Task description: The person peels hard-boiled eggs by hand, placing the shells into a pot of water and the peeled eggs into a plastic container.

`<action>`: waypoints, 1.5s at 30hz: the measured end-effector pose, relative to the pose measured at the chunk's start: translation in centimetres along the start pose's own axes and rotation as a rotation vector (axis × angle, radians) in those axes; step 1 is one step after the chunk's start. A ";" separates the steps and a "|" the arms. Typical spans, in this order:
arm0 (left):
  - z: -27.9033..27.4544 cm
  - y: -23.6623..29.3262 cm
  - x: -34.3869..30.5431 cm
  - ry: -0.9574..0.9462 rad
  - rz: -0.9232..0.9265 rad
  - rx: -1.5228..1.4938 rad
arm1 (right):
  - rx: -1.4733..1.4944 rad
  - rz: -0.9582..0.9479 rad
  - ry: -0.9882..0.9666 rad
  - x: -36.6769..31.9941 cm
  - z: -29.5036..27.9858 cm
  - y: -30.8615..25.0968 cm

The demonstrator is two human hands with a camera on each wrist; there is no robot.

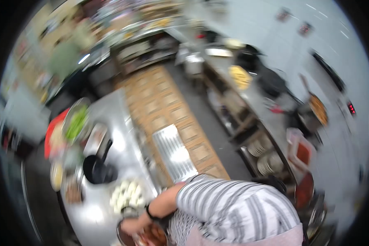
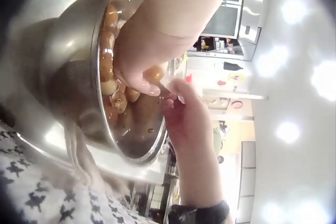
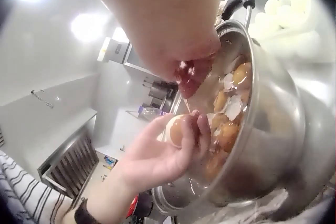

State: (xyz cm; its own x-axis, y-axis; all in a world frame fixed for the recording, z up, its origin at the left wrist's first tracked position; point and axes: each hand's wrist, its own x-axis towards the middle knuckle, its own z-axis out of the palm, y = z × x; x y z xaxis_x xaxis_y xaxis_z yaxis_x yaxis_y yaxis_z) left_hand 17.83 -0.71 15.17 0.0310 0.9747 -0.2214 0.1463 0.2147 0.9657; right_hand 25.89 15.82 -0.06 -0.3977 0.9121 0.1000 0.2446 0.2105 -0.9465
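A steel pot holds water, several brown-shelled eggs and loose bits of shell. Over its rim, my left hand curls its fingers round a partly peeled egg, white on one side and brown on the other. Beside that egg, the right hand has its thumb and fingertips together on a small flap of eggshell; a thin wet strand hangs below them in the right wrist view. Past the pot's black handle lies a pile of peeled white eggs.
The steel table also bears a black pan, a bowl of green vegetables and a white tray. Behind runs a counter with a pan of orange food. A person in green stands far left.
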 end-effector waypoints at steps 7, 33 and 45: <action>-6.6 -13.7 7.1 0.107 -0.378 -1.236 | -0.143 -0.140 0.130 0.0 -1.6 -3.1; -4.0 -13.0 5.1 0.294 -0.383 -0.940 | -0.062 -0.155 -0.701 -2.4 0.6 -4.4; -3.7 -11.7 4.3 0.200 -0.257 -0.804 | 0.043 -0.010 -0.723 -2.4 0.8 -2.9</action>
State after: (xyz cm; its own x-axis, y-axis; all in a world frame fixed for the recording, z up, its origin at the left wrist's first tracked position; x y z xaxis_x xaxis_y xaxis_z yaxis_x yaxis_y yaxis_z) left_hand 12.55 1.21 3.39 -0.0920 0.8663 -0.4910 -0.6210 0.3356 0.7084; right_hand 25.39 12.77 2.22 -0.8890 0.4457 -0.1053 0.2088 0.1899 -0.9593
